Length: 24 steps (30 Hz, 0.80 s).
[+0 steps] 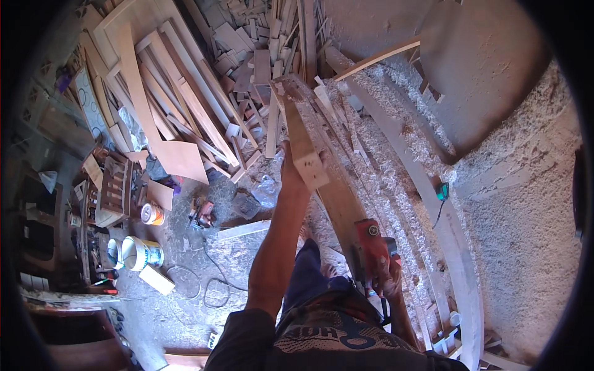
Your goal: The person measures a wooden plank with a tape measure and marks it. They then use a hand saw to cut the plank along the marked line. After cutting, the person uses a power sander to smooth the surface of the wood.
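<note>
My left arm reaches forward, and my left hand (291,168) grips the side of a squared wooden beam (301,143). Its near end grain faces me, and most of my fingers are hidden by the wood. Below the beam, a long wooden plank (341,213) runs back toward my body. On the near part of that plank sits a red electric hand planer (374,253). My right hand (390,278) is closed around the planer's handle, close to my waist on the right.
Pale shavings cover the bench (396,204) to the right, where a green tape measure (442,191) lies. Boards (185,93) and offcuts pile up at the far left. On the floor are buckets (142,253), a red power tool (203,212) and a looping cable (216,292).
</note>
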{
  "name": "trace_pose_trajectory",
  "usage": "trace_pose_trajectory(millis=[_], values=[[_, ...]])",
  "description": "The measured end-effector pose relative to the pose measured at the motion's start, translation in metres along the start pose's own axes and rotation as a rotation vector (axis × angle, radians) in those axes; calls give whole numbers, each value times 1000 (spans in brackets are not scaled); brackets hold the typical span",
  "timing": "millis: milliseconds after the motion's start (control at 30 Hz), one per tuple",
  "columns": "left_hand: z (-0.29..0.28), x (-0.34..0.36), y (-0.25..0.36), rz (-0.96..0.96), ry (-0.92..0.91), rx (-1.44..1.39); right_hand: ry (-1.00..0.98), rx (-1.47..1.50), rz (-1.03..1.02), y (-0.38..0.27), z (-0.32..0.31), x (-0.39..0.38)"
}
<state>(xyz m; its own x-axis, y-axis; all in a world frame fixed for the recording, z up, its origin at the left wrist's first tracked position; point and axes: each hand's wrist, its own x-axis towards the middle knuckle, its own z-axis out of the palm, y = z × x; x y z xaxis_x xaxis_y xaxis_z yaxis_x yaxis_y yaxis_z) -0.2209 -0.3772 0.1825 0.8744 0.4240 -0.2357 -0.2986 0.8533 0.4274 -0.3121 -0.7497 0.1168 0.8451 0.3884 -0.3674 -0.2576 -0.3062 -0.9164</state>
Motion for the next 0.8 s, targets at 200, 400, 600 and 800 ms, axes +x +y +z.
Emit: trace_pose_trajectory(millis=[200, 400, 600, 800], values=[[50, 12, 15, 61, 96, -27, 107, 8, -2, 6, -7, -10], [41, 26, 14, 163, -24, 19, 185, 36, -53, -6, -3, -15], [-24, -4, -36, -321, 74, 124, 225, -29, -117, 22, -25, -10], [-181, 0, -162, 324, 373, 1200, 188, -31, -56, 7, -11, -5]])
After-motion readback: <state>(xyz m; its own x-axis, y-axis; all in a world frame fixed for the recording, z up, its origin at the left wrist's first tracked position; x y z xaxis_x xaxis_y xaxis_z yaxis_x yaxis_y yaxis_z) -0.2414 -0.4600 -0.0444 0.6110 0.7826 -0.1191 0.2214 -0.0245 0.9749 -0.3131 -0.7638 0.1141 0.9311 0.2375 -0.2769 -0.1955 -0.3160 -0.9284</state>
